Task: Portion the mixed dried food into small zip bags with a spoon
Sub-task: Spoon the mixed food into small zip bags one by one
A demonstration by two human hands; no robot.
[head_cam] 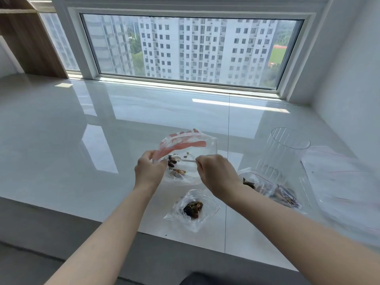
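A large clear zip bag [202, 150] with a red seal strip lies open on the glossy white sill, with dark mixed dried food [173, 164] inside it. My left hand [149, 171] pinches the bag's near left rim and holds its mouth up. My right hand [216, 172] grips a clear plastic spoon [188, 160] whose bowl reaches into the bag among the food. A small zip bag [192, 208] holding a dark portion lies just in front of my hands. Another filled small bag [273, 189] lies to the right.
A tall clear ribbed plastic container [283, 153] stands at the right behind the filled bag. A stack of flat empty zip bags [341, 182] lies at the far right. The sill's front edge [123, 228] runs below my forearms; a window stands behind.
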